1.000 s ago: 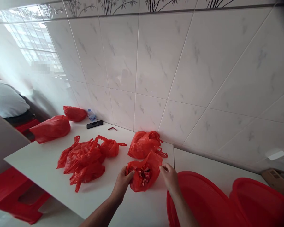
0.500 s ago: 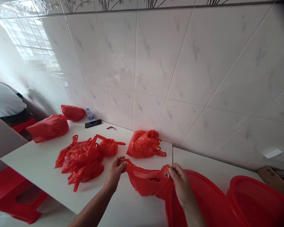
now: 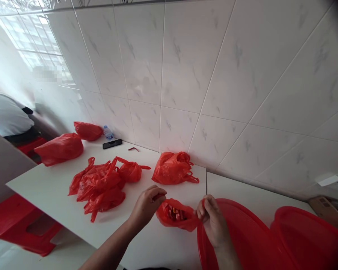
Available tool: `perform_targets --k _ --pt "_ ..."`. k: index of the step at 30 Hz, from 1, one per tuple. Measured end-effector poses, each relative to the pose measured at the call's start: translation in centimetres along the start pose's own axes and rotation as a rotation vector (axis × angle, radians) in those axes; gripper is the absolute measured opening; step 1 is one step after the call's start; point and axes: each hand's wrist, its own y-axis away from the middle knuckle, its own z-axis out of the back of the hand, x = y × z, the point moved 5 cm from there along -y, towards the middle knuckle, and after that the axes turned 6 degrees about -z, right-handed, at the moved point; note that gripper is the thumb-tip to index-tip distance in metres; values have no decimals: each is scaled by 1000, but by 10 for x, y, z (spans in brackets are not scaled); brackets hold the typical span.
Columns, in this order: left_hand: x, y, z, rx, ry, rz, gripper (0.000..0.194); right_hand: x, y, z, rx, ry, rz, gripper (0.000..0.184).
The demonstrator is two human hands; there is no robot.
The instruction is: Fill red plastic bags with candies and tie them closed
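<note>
A red plastic bag (image 3: 190, 225) hangs between my two hands, its mouth open and small red wrapped pieces (image 3: 176, 213) lying inside. My left hand (image 3: 149, 202) grips the bag's left side, fingers closed. On the other side, my right hand (image 3: 210, 215) pinches the right handle, a bit of red plastic showing above the fingers. Close by, a filled red bag (image 3: 173, 168) sits against the wall. To the left lies a cluster of tied red bags (image 3: 98, 182), with a small knotted bag (image 3: 130, 171) beside it.
Red plastic trays or baskets (image 3: 236, 232) stand at the right, near a cardboard box (image 3: 325, 212). A phone (image 3: 112, 144), a water bottle (image 3: 107, 133) and two larger red bags (image 3: 60, 149) rest toward the far left. Red stool (image 3: 19, 221) below; a seated person (image 3: 8, 114) beyond.
My hands have drawn slightly closer together, the left one moving right. The bag's mouth has opened wider, so its contents now show. The camera view has shifted a little.
</note>
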Motion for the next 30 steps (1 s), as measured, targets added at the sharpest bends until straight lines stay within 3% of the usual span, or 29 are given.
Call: perform_targets --k 5,10,15,17,20,25,27,30 --pt "-27 3 -25 186 -46 -71 20 -21 11 -24 -18 158 -56 31" --pt "-30 13 -55 357 127 -34 29 -45 15 -51 227 405 -131 28" --pt "-9 14 -52 102 13 -36 18 -67 2 -30 4 327 -201 44" --pt "-2 16 -59 181 -49 -86 15 -74 -3 -18 -122 280 -175 49" --pt "6 22 -75 363 -91 -145 28 -81 -6 -6 -231 242 -146 53" --pt "13 27 -88 430 2 -105 12 -72 -5 -7 -115 342 -192 52" --pt "20 23 -87 374 -18 -41 12 -63 -4 -10 -18 350 -164 54" --pt "30 15 -79 200 -55 39 10 -54 0 -11 136 357 -119 52"
